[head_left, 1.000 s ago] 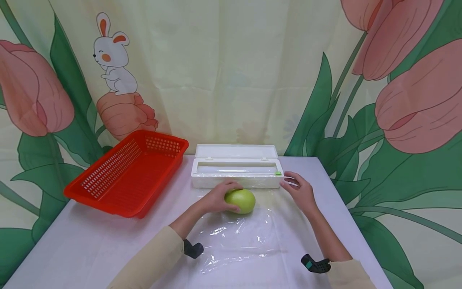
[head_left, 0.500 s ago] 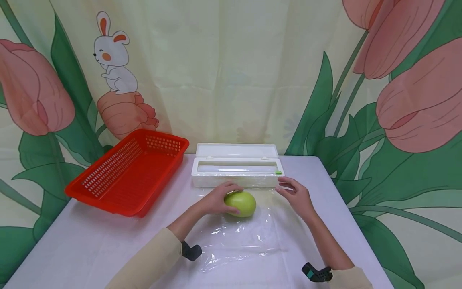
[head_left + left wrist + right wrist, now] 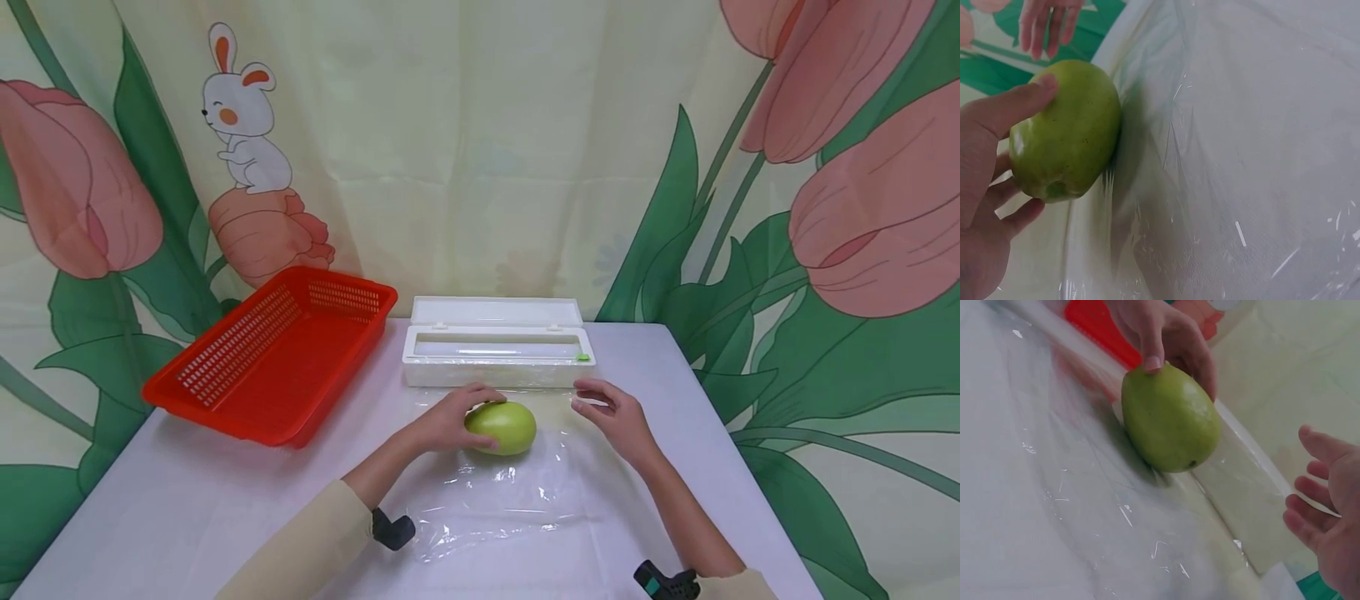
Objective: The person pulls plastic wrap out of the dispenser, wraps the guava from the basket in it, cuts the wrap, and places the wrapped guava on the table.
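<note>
In the head view my left hand (image 3: 453, 421) grips a smooth, oval green fruit (image 3: 510, 429) from its left side, thumb in front and fingers behind. The left wrist view shows the thumb on top of the fruit (image 3: 1066, 134) and a small stem dimple at its lower end. A sheet of clear cling film (image 3: 495, 517) spreads over the table beneath it. The film runs out from a white cling film dispenser (image 3: 498, 374), whose lid stands up at the back. To the right of the fruit hovers my right hand (image 3: 618, 421), fingers loosely bent and holding nothing.
A red plastic basket (image 3: 300, 367) with slotted sides stands at the back left of the white-covered table (image 3: 225, 517). A small green slider (image 3: 582, 357) sits at the dispenser's right end. Behind the table hangs a printed curtain (image 3: 480, 167).
My left hand has brought the fruit slightly nearer to me, away from the dispenser. My right hand has drawn back from the dispenser's right end, down and a little left.
</note>
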Tool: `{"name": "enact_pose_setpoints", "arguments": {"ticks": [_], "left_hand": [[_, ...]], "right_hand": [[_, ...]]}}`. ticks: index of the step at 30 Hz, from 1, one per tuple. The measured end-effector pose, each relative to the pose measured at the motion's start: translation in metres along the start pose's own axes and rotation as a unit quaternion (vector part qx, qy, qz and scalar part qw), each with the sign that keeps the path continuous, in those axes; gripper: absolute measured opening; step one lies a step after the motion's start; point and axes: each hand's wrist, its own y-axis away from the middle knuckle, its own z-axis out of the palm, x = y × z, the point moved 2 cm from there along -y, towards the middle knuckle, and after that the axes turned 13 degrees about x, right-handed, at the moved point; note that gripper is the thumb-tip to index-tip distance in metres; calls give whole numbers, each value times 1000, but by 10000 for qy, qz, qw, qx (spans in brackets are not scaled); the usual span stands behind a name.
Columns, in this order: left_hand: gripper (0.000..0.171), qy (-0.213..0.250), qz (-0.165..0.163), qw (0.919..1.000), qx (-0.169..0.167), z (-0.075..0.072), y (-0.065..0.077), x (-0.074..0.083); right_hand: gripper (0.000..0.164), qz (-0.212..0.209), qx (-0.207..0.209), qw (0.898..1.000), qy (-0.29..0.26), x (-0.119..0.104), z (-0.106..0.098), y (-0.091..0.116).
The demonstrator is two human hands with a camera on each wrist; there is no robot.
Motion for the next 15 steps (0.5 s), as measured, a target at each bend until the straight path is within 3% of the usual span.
{"name": "enact_pose_setpoints", "arguments": {"ticks": [6,15], "left_hand": [[61,-101,57,9998,148,-3,5,1],[61,-198,33,9994,275,-8,13,3]], "right_hand": [[42,74,-139,9997,174,2,2,8],[49,32,-235,9997,89,1,0,17]]}}
